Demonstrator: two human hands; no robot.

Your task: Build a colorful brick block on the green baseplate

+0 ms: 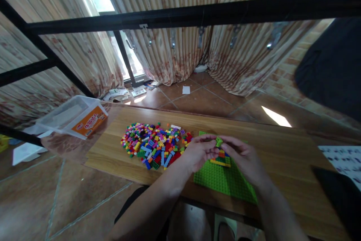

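Observation:
A small lime-green toy brick is pinched between the fingertips of both hands. My left hand closes on it from the left, and my right hand grips it from the right. Just below the fingers, a low build of yellow, orange and blue bricks stands on a green studded baseplate. My hands and forearms cover part of the build and of the baseplate. Left of my left hand lies a wide pile of loose, many-coloured bricks.
The wooden table carries the pile and the baseplate. A clear plastic box with an orange label is at the far left. A dark flat object lies at the right, beside a printed sheet. A black metal bar crosses above the table.

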